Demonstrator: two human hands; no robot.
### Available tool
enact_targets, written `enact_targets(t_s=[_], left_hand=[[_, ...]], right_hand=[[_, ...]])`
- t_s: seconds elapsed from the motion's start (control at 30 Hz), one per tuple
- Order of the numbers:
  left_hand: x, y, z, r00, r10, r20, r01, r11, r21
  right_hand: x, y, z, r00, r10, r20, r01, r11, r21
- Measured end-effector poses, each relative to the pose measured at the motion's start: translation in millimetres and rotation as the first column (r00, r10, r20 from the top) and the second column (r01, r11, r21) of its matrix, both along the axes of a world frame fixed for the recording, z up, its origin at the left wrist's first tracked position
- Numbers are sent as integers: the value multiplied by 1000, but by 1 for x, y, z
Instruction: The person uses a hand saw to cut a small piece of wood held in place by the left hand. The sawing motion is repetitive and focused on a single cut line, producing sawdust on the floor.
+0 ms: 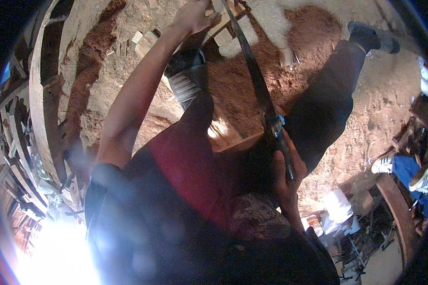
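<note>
In my right hand (289,164) is the dark handle of a long-bladed tool (252,64); my fingers are wrapped round it. Its narrow dark blade runs up and left, past the top edge, and something blue is bound where blade meets handle. Whether the edge has teeth does not show. My left hand (195,16) is at the top, fingers curled at a light piece of wood (223,21) just left of the blade. The frame cuts off part of its fingers. My left shoe (184,78) stands close below that wood.
My right leg (328,95) stretches out to the upper right over bare earth with reddish dust. Small wood offcuts (145,42) lie left of my hand. Stacked timber (19,137) lines the left. At right are a white bucket (337,205), a curved board (397,213) and another person's shoe (383,165).
</note>
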State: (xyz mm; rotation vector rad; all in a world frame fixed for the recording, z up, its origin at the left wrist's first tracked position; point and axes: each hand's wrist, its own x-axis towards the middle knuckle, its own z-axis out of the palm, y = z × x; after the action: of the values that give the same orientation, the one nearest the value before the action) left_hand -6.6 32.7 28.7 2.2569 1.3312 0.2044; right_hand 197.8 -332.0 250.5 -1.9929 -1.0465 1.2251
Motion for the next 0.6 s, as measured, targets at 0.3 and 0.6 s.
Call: enact_targets(t_s=[0.3,0.6], left_hand=[[17,0,1,982,42,-182,-8,983,186],[8,3,-7,982,171,82,-170,985,-18]], right_hand=[[-8,7,-5,1000,-20,8,20,997,74],[-11,16,-11,1000,-17,3,17,1000,-18]])
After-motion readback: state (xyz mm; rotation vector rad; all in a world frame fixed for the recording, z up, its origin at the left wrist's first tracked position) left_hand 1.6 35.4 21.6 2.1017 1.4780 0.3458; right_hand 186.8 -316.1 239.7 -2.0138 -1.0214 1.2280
